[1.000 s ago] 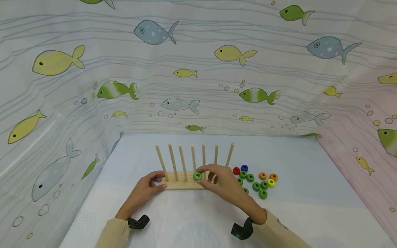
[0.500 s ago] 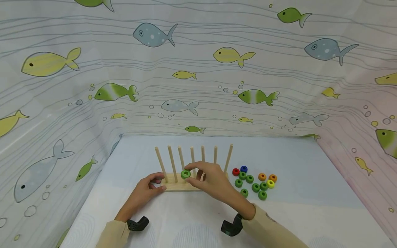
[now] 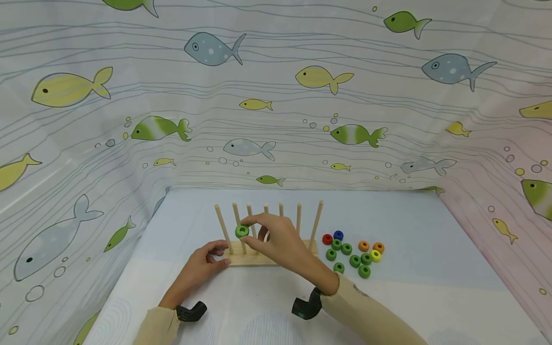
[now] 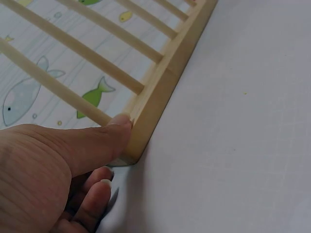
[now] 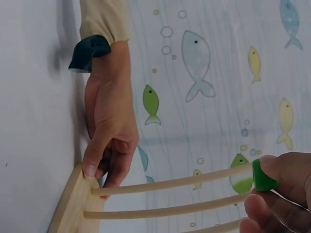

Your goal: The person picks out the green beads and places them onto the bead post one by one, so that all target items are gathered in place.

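A wooden peg stand (image 3: 254,260) with several upright pegs (image 3: 316,225) stands on the table. My left hand (image 3: 202,263) grips its left end, and in the left wrist view the thumb (image 4: 97,145) lies on the base corner beside the end peg. Between right thumb and fingertips my right hand (image 3: 280,242) pinches a green bead (image 3: 239,235), its hole facing the head camera. That bead overlaps the second peg from the left in the head view. From the right wrist, the green bead (image 5: 265,178) shows close to the tip of the end peg (image 5: 194,180).
Right of the stand lie loose beads: several green beads (image 3: 354,261), a red bead (image 3: 327,239), a blue bead (image 3: 338,235), two orange ones and a yellow bead (image 3: 375,256). Fish-patterned sheeting (image 3: 302,105) rises behind and at both sides of the white tabletop (image 3: 414,297).
My right hand has carried the green bead leftward along the pegs and slightly upward. My left hand keeps its grip on the stand's end.
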Tool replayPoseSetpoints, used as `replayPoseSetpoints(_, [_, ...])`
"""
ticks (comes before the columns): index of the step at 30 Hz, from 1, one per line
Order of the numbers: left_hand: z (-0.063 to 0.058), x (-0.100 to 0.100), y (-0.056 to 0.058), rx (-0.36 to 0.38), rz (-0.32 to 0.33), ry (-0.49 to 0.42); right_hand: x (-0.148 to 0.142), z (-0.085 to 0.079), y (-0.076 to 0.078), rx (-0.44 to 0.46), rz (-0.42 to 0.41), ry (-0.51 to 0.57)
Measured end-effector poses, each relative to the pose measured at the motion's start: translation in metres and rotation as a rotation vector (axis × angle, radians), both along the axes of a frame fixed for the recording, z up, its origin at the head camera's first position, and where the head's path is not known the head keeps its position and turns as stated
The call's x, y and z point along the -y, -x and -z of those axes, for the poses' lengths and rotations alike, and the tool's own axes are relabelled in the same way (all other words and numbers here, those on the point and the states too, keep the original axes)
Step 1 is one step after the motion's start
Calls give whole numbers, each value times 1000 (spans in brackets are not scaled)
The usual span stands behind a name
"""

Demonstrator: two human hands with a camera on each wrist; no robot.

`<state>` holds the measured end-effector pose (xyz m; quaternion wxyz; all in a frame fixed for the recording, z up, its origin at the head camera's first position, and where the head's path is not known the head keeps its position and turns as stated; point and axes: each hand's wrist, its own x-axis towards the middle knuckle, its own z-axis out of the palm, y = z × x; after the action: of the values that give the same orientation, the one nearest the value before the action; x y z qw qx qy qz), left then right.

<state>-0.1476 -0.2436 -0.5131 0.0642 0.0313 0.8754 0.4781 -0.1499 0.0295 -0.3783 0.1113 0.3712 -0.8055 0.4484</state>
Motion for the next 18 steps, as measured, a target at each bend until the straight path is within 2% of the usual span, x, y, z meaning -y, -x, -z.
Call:
replayPoseSetpoints(7, [-3,1,-1,-15,16,-4,15,-13,2,-36,-7,29])
replayPoseSetpoints(18, [-5,1,-2,-42,33,-35,38,-23,12,-77,49,49])
